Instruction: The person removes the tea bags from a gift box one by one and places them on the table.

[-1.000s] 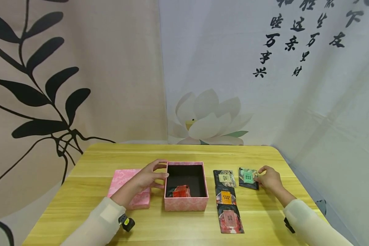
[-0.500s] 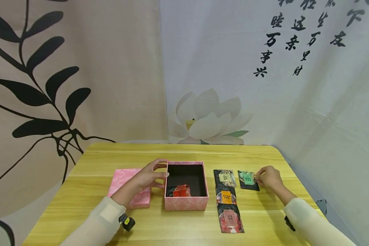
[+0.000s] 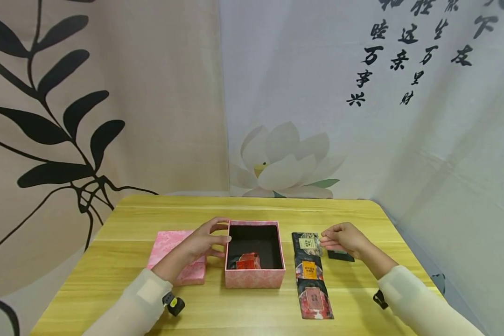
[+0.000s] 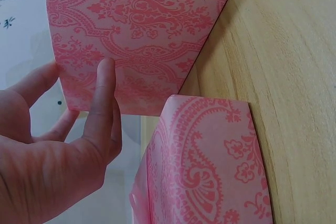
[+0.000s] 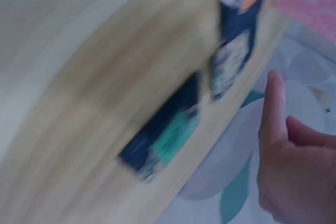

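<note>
Straight and released, with nothing visible in them, the fingers of a person's right hand (image 3: 347, 238) hang over the green-label packet (image 3: 340, 255), which lies flat on the wooden surface (image 3: 252, 312) beneath them, mostly hidden in the head view. The risk is a stray sweep: the fingertips are so near the pale-label packet (image 3: 306, 243) to their left, touching or not cannot be told, that a low pass could knock it out of line with the orange-label packet (image 3: 309, 269) below. Thin, flat packets may also slide rather than lift. The left hand (image 3: 201, 240) rests spread fingers against the pink box (image 3: 254, 279); pressed harder, they could shift it and the red packet (image 3: 247, 262) inside, while the forearm might nudge the pink lid (image 3: 165, 242) beneath. Half a second earlier the right fingers were at the green-label packet's right edge; they have since left it and moved left, while left hand and box look unchanged.
</note>
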`<state>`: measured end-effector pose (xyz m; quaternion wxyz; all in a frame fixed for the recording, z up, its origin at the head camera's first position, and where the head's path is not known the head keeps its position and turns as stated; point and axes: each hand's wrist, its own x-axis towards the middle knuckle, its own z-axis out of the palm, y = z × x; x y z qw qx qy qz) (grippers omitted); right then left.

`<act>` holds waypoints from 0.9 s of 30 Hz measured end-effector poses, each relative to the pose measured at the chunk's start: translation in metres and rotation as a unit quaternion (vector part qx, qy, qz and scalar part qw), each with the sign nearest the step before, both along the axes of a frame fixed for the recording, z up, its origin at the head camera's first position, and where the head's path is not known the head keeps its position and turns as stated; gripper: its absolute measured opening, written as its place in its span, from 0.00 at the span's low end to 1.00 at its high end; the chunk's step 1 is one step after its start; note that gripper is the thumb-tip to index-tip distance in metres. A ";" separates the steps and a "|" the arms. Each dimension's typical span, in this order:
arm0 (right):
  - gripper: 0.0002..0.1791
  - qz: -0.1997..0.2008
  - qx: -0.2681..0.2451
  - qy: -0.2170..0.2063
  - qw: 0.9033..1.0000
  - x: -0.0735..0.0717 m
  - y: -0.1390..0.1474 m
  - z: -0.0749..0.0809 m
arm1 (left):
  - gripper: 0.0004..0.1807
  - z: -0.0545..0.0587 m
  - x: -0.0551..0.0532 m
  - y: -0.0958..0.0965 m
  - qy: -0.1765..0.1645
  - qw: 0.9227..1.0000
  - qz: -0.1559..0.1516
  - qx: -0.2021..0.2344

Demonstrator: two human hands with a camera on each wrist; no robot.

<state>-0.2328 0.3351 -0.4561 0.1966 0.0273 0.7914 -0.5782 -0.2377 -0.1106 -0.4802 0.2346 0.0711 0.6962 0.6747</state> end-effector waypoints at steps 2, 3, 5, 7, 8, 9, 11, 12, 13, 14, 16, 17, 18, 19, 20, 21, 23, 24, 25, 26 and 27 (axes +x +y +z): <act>0.22 0.022 -0.037 -0.016 0.999 -0.002 -0.009 0.005 | 0.33 0.000 0.000 0.000 0.000 1.000 0.001 0.000; 0.22 0.032 -0.053 -0.024 0.998 -0.002 -0.012 0.007 | 0.33 0.000 0.000 0.000 -0.001 1.000 0.002 0.000; 0.24 0.056 -0.081 -0.038 0.994 -0.004 -0.020 0.012 | 0.33 0.000 -0.001 0.000 -0.003 1.000 0.004 0.000; 0.25 0.073 -0.097 -0.047 0.991 -0.004 -0.027 0.016 | 0.33 0.000 -0.001 0.000 -0.005 1.000 0.005 0.001; 0.26 0.081 -0.102 -0.051 0.990 -0.004 -0.031 0.019 | 0.34 -0.001 -0.001 0.000 -0.005 1.000 0.005 0.001; 0.28 0.088 -0.106 -0.054 0.989 -0.004 -0.035 0.021 | 0.34 -0.001 -0.001 -0.001 -0.006 1.000 0.005 0.001; 0.30 0.091 -0.113 -0.061 0.988 -0.004 -0.043 0.026 | 0.35 -0.001 -0.001 -0.001 -0.007 1.000 0.004 0.001; 0.31 0.090 -0.116 -0.063 0.987 -0.004 -0.048 0.029 | 0.35 -0.001 -0.001 -0.001 -0.007 1.000 0.004 0.002; 0.32 0.091 -0.121 -0.065 0.986 -0.004 -0.052 0.031 | 0.35 -0.001 -0.001 -0.001 -0.007 1.000 0.004 0.001; 0.34 0.090 -0.126 -0.067 0.986 -0.004 -0.056 0.034 | 0.34 -0.001 -0.001 -0.001 -0.006 1.000 0.004 0.001; 0.36 0.084 -0.138 -0.070 0.984 -0.004 -0.064 0.038 | 0.34 -0.001 0.000 -0.001 -0.004 1.000 0.004 0.000; 0.37 0.084 -0.142 -0.071 0.984 -0.004 -0.069 0.040 | 0.33 -0.001 0.000 -0.001 -0.003 1.000 0.003 -0.001; 0.38 0.085 -0.145 -0.072 0.983 -0.004 -0.073 0.042 | 0.33 -0.001 0.000 -0.001 -0.002 1.000 0.003 -0.001; 0.39 0.088 -0.148 -0.072 0.982 -0.004 -0.078 0.045 | 0.33 -0.001 0.000 -0.001 0.000 1.000 0.002 -0.002; 0.41 0.090 -0.150 -0.072 0.982 -0.004 -0.083 0.047 | 0.34 -0.001 0.000 -0.002 0.001 1.000 0.001 -0.002; 0.42 0.093 -0.151 -0.071 0.982 -0.004 -0.088 0.048 | 0.34 -0.001 0.000 -0.002 0.001 1.000 0.000 -0.002; 0.45 0.101 -0.152 -0.070 0.981 -0.004 -0.099 0.052 | 0.34 -0.001 0.000 -0.002 0.002 1.000 -0.001 -0.002; 0.46 0.106 -0.152 -0.070 0.980 -0.004 -0.104 0.053 | 0.34 -0.001 -0.001 -0.002 0.002 1.000 -0.002 -0.001; 0.46 0.110 -0.152 -0.069 0.980 -0.004 -0.110 0.054 | 0.34 -0.001 -0.001 -0.002 0.002 1.000 -0.002 -0.002; 0.47 0.114 -0.152 -0.070 0.979 -0.004 -0.115 0.055 | 0.33 -0.001 -0.001 -0.002 0.003 1.000 -0.002 -0.002; 0.47 0.115 -0.151 -0.070 0.979 -0.004 -0.120 0.055 | 0.33 -0.002 -0.001 -0.002 0.003 1.000 -0.002 -0.002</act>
